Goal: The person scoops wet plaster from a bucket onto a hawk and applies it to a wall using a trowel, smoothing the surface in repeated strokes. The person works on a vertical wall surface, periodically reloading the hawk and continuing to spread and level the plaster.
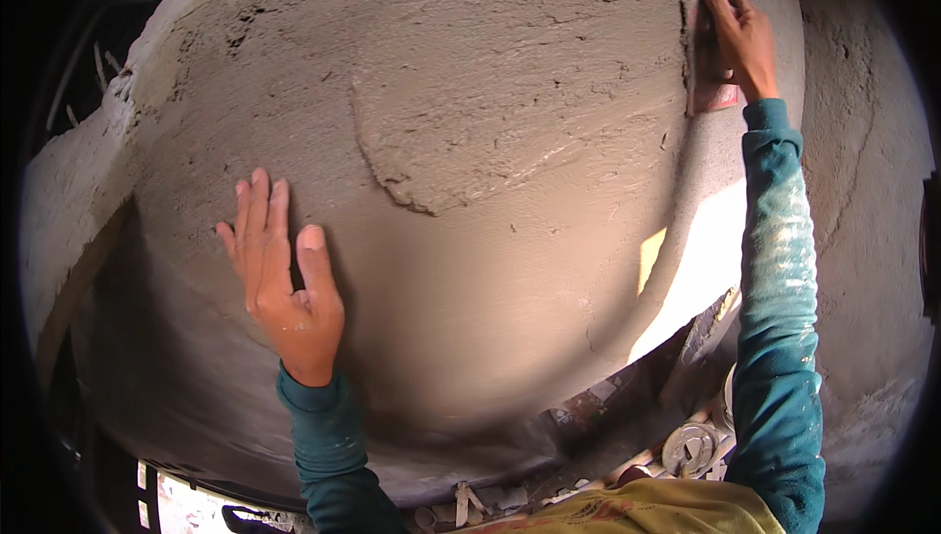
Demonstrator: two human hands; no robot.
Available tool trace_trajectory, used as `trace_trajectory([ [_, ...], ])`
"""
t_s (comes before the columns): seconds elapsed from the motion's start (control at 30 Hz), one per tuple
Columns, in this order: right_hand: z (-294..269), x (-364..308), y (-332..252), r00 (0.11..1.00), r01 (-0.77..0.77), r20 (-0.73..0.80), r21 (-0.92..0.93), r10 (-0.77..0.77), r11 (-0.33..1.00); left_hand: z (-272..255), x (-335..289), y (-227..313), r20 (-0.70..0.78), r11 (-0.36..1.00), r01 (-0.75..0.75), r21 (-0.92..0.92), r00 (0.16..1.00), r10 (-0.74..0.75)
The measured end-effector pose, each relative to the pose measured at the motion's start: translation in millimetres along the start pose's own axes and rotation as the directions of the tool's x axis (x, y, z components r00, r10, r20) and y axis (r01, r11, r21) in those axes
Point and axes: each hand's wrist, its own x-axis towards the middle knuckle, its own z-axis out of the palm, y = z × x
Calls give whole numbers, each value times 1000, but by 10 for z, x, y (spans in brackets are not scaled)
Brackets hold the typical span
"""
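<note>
Grey wet plaster [510, 103] covers the wall in front of me, rough with pits and ridges higher up and smoother below. A raised lip of mortar [417, 203] curves across its middle. At the upper right, my right hand [747, 39] is closed around a reddish plastering float [714, 97], which lies upright along the plaster's right edge. The float's handle is mostly hidden by my fingers. On the left, my left hand [289, 279] is held up with fingers stretched and thumb apart, empty, close to the wall; whether its palm touches the surface I cannot tell.
A broken concrete edge [123, 108] runs down the left side. Another grey wall [853, 191] stands at the right. Below, a round container [691, 450] sits among debris. Bright light falls on the lower right edge of the plastered wall.
</note>
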Motion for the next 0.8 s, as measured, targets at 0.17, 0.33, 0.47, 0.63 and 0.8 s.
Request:
trace_trajectory([
  [0.17,-52,52,473,966,-256,20,204,257,945,23,29,32,22,998,56,1,998,-56],
  [0.33,79,-667,137,954,-289,43,389,296,875,-33,24,-76,24,1000,-27,3,999,27],
  [0.47,245,-1395,-757,968,-242,144,354,203,903,-60,35,-181,28,997,-73,-13,997,73],
  [0.63,601,-2077,-1900,979,-89,204,384,9,919,-102,-49,-391,-24,985,-137,-102,991,135],
  [0.8,752,-2575,-2834,981,45,153,433,-123,900,-318,-180,-556,-138,958,-216,-187,972,192],
])
